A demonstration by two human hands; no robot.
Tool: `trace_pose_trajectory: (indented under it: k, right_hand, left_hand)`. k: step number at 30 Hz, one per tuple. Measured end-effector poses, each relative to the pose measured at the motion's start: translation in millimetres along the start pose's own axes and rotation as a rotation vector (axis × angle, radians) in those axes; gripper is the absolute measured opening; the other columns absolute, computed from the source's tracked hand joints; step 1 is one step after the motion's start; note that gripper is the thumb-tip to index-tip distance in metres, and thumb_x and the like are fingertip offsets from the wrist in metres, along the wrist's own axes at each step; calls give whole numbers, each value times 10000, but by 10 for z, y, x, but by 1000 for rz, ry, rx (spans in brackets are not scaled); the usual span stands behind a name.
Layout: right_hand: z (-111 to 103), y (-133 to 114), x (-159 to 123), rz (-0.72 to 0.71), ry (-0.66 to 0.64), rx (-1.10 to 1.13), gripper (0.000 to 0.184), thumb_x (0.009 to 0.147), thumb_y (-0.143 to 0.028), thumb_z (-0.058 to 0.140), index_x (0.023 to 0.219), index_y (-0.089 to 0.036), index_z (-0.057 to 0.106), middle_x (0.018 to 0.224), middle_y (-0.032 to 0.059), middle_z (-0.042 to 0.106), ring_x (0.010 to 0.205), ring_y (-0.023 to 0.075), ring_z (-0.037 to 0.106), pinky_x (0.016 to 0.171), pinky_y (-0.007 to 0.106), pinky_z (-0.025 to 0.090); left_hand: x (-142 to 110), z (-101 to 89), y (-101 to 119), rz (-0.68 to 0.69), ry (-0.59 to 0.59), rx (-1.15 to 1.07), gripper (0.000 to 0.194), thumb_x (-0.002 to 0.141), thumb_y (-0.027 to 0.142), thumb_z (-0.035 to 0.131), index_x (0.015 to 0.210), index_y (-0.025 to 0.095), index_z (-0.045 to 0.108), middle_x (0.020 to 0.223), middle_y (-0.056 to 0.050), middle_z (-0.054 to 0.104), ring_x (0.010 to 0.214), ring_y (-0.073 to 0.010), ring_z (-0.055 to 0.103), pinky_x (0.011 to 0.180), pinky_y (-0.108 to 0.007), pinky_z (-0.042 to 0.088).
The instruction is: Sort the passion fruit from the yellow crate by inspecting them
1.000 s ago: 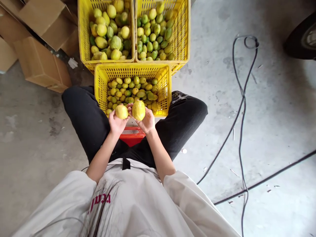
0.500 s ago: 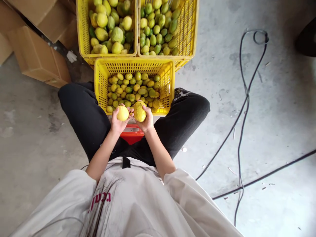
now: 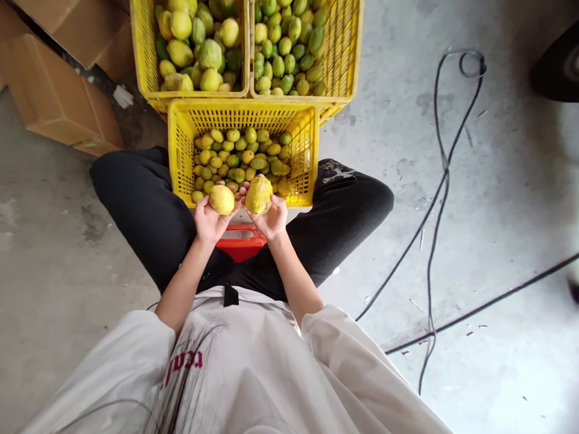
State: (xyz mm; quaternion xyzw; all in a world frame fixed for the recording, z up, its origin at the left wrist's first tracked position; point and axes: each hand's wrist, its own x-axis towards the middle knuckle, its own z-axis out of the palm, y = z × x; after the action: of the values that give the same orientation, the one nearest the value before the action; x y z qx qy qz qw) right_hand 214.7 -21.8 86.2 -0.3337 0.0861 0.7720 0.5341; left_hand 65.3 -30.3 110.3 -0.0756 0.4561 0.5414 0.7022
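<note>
A smooth yellow lemon rests in my left hand, its fingers curled around the underside. My right hand cradles a larger yellow lemon with brownish blemishes on its skin. The two hands are side by side, fingertips close together, over the near edge of a yellow plastic crate. Inside that crate lie many small yellow and green lemons.
Behind stand two more yellow crates, the left one with larger lemons, the right one with greener ones. Cardboard boxes are at the left. A red stool shows between my legs. Black cables lie on the floor.
The lemon in my right hand has been turned, so that its blemished side now shows. The left lemon stays in its hand. The whole view has shifted slightly.
</note>
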Motion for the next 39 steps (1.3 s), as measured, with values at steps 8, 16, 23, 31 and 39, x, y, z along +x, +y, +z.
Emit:
trace_pose_trajectory:
  k: [8,16,23,31,39]
  right_hand:
    - [-77,-11,66,55,52,-152,331,1025,-374,683,1349,-310,656,966,-2,785,887,210,804,573,243,627]
    - [-34,27,71,55,53,-252,269,1107,-440,628,1363,-355,634,1033,-10,796,931,208,808,608,233,621]
    - [-65,-103,48,26,30,-79,299,1053,-434,529,1257,-303,704,1141,47,820,1134,262,806,849,471,730]
    - [-139,-50,127,19,51,-174,361,1084,-452,459,1171,-247,742,956,32,804,952,199,794,776,326,705]
    - [-345,91,259,66,42,-301,310,904,-516,778,1066,-257,723,937,55,827,1112,310,809,781,377,733]
  left_hand:
    - [134,-136,-136,-83,80,73,342,1053,477,707,1337,290,744,1124,-101,812,985,-238,793,633,-242,601]
    - [195,-150,-165,-54,121,68,160,1073,395,631,1109,265,718,899,-31,751,730,-151,716,567,-199,562]
    - [97,-76,-92,-38,5,1,452,1147,347,369,1374,252,748,1048,-68,819,900,-202,806,751,-294,669]
    - [123,-103,-133,-34,-28,48,363,1145,344,519,1432,254,723,1103,-50,842,875,-162,819,683,-203,632]
    - [153,-167,-171,-20,-31,129,224,1034,444,712,1163,262,722,994,3,789,819,-124,776,624,-174,589]
